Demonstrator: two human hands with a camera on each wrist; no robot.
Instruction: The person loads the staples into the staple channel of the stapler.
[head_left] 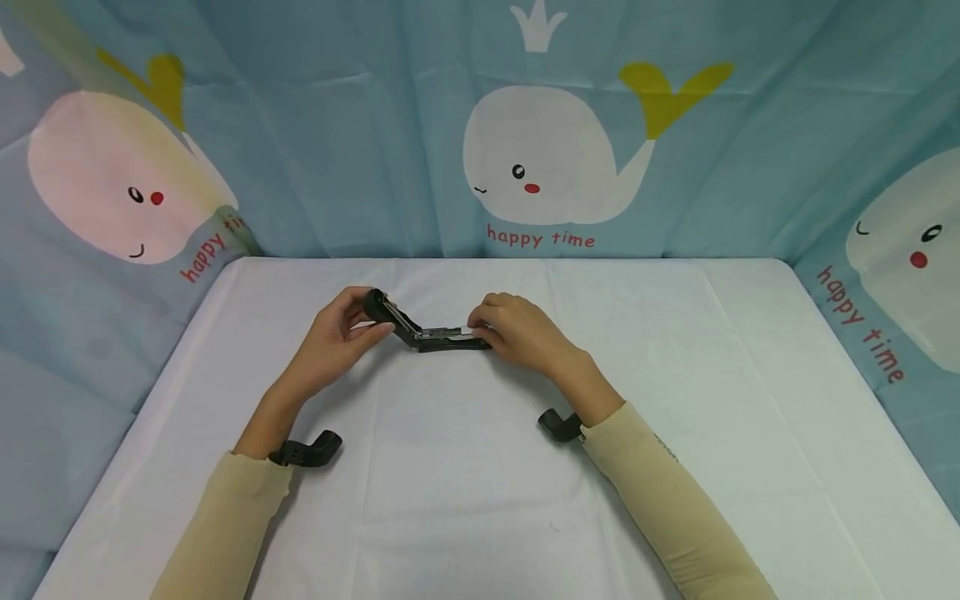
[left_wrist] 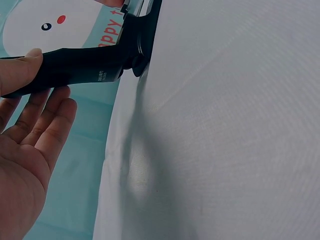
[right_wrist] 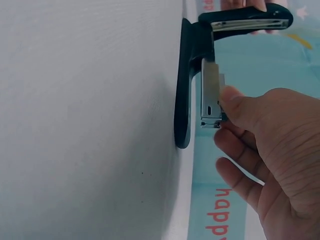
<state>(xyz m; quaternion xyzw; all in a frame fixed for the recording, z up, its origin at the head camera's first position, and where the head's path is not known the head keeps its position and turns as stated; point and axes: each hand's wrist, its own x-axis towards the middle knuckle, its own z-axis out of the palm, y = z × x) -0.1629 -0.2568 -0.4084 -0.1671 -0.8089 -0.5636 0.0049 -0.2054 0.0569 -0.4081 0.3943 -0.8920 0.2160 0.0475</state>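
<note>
A black stapler (head_left: pixel 450 343) is unfolded on the white table, its top arm (left_wrist: pixel 75 70) swung up to the left and its metal magazine (right_wrist: pixel 207 97) exposed. My left hand (head_left: pixel 335 333) holds the raised arm near its end, thumb on one side and fingers on the other. At the free end of the magazine, my right hand (head_left: pixel 521 331) pinches what looks like a small grey staple strip (right_wrist: pixel 222 80), with the thumb close against the magazine's side. The fingers partly cover the strip, so I cannot tell how far it sits in the channel.
A white cloth (head_left: pixel 450 483) covers the table. Behind and at the sides hangs a blue curtain (head_left: pixel 337 167) with whale prints. Black wrist-worn devices (head_left: pixel 311 450) stick out near both sleeves.
</note>
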